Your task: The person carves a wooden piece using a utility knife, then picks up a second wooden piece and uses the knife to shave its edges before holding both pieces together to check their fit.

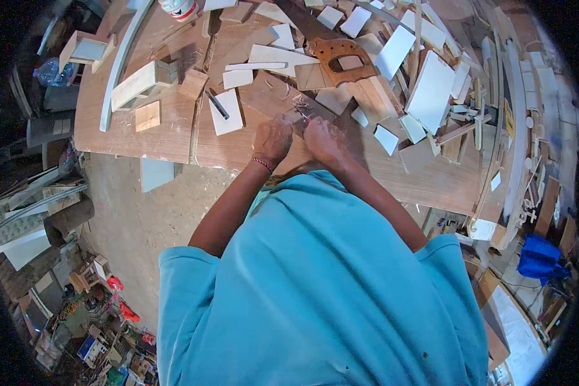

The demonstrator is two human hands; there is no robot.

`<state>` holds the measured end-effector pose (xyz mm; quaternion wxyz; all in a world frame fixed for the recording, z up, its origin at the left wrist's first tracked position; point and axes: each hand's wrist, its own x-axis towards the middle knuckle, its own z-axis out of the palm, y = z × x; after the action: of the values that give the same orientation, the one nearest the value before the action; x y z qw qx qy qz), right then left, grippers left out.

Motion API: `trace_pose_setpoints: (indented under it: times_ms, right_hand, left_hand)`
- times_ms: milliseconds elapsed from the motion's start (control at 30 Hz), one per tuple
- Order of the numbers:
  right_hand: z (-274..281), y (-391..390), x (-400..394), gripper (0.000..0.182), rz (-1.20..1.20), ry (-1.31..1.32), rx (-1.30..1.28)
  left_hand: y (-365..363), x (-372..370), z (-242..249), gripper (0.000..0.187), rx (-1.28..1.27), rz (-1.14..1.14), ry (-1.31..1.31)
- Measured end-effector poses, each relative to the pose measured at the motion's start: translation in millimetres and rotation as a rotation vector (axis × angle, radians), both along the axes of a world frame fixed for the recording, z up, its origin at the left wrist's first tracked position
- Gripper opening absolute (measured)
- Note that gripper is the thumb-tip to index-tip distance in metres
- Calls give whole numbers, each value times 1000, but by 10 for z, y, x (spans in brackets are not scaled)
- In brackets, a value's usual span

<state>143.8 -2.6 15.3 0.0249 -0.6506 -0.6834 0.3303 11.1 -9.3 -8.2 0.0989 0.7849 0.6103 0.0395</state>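
My left hand [274, 139] and my right hand [325, 139] are close together over the near part of the wooden table. Both sets of fingers are closed. From my right fingers a small tool with a thin, shiny tip and a bit of red [305, 116] points up and left. What my left fingers pinch is too small to make out. Just beyond the hands lies a brown board [273, 96] with shavings at its edge. A white-faced panel piece [227, 114], with a dark marker-like stick [217, 105] on it, lies to the left.
A handsaw with a wooden handle [342, 59] lies beyond my hands. White and wooden offcuts [395, 51] crowd the right side. On the left are a small wooden box frame [141, 85], a wood block [148, 116] and a long pale strip [121, 64]. A white tub [177, 8] stands at the back.
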Motion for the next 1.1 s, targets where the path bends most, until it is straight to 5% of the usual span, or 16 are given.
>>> trace_pose_setpoints:
  times_ms: [67, 167, 267, 400, 467, 1100]
  right_hand:
    - [-131, 22, 65, 30, -26, 63, 50]
    - [-331, 198, 181, 42, 21, 351, -184]
    - [-543, 221, 175, 40, -78, 501, -298]
    - [-311, 157, 105, 41, -128, 485, -357]
    - [-239, 64, 75, 41, -37, 203, 94]
    - [-22, -6, 18, 29, 0, 135, -40]
  left_hand:
    - [47, -23, 69, 26, 115, -40, -236]
    - [260, -128, 102, 20, -155, -6, -46]
    - [418, -262, 54, 16, -163, 26, -148]
    - [486, -294, 32, 17, -193, 75, -189]
    - [487, -292, 50, 17, -180, 72, -168]
    - [419, -229, 114, 16, -124, 58, -113]
